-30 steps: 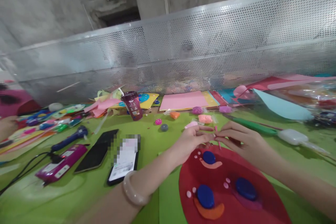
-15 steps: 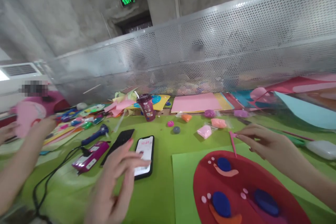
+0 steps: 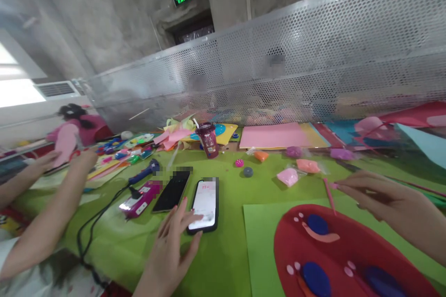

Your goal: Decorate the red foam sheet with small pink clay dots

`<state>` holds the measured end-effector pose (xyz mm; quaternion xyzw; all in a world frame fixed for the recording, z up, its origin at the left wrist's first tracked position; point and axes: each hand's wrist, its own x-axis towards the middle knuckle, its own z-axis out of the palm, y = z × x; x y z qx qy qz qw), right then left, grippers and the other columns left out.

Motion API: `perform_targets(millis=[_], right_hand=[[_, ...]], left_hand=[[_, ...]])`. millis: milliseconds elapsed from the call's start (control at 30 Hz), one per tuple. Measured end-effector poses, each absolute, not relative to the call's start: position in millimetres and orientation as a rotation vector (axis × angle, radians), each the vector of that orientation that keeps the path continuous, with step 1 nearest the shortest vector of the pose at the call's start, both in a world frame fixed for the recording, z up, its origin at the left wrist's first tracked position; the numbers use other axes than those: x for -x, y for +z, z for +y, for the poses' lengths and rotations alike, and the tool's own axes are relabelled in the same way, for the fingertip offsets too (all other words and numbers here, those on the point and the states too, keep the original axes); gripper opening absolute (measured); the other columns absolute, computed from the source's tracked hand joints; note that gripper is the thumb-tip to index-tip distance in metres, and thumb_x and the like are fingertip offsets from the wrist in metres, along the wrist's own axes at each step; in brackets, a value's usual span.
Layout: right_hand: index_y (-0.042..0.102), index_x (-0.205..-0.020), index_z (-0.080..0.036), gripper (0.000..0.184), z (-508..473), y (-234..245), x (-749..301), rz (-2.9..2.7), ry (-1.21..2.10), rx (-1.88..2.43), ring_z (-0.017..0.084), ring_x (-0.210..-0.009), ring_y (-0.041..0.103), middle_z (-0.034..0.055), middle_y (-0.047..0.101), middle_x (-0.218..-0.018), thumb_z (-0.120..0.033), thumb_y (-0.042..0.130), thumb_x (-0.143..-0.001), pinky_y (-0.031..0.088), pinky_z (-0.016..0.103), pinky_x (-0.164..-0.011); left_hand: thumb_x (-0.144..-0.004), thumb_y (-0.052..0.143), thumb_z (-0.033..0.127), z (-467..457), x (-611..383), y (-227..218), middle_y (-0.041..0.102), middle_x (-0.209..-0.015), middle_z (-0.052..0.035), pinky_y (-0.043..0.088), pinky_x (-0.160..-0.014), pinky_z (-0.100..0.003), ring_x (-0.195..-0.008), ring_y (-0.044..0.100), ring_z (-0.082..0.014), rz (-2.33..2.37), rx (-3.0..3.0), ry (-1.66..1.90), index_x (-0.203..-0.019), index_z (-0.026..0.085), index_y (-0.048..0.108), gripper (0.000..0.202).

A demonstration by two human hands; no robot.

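My left hand (image 3: 173, 246) is spread over a lit phone (image 3: 205, 199), its fingers at the lower part of the screen. A second, dark phone (image 3: 174, 189) lies beside that one. My right hand (image 3: 386, 199) is closed in a pinch on a small bit of pink clay (image 3: 334, 186). Close to those fingertips stands a thin pink clay strip (image 3: 329, 197), its lower end at the top edge of a red oval cutout (image 3: 296, 234). Dark blue discs, curved clay strips and small pink dots sit on the oval. Beneath it lies a light green sheet (image 3: 259, 241).
A power strip (image 3: 141, 199) with a black cable and a blue glue gun (image 3: 144, 172) lie left. Behind are a purple cup (image 3: 209, 141), bagged clay (image 3: 288, 176) and pink paper (image 3: 272, 137). A co-worker's arm (image 3: 52, 209) reaches in at left.
My left hand has come down onto the lit phone, fingers more spread. The right hand keeps its pinch beside the pink strip. The view has turned slightly left.
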<state>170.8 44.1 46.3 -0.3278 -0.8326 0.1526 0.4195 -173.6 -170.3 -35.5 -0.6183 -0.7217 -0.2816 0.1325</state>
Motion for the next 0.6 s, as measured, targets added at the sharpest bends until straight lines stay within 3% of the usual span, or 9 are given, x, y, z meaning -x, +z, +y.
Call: perform_targets(millis=[167, 333, 600], right_hand=[[0.072, -0.065, -0.031, 0.046, 45, 46, -170, -2.104, 0.366, 0.817, 0.016, -0.056, 0.063, 0.0045, 0.069, -0.069, -0.071, 0.052, -0.071, 0.05, 0.02, -0.043], [0.072, -0.066, -0.031, 0.042, 47, 44, -172, -2.104, 0.37, 0.805, 0.016, -0.057, 0.064, 0.0045, 0.069, -0.07, -0.068, 0.054, -0.072, 0.049, 0.019, -0.041], [0.073, -0.072, -0.029, 0.03, 53, 29, -174, -2.154, 0.452, 0.87, 0.017, -0.064, 0.064, 0.0043, 0.068, -0.078, -0.054, 0.056, -0.076, 0.049, 0.02, -0.047]], left_hand=[[-0.088, 0.041, 0.042, -154, 174, -22, 0.062, -0.115, -0.0133, 0.032, -0.103, -0.054, -0.121, 0.048, -0.0295, -2.203, 1.79, -0.694, -0.144, 0.017, -0.011, 0.081], [-0.081, 0.047, 0.054, -142, 170, -17, 0.05, -0.129, -0.0173, 0.01, -0.109, -0.06, -0.132, 0.031, -0.0328, -2.253, 1.771, -0.677, -0.143, 0.014, -0.016, 0.096], [-0.079, 0.046, 0.059, -140, 170, -21, 0.054, -0.127, -0.0164, 0.008, -0.109, -0.061, -0.129, 0.037, -0.033, -2.265, 1.693, -0.713, -0.142, 0.014, -0.018, 0.1]])
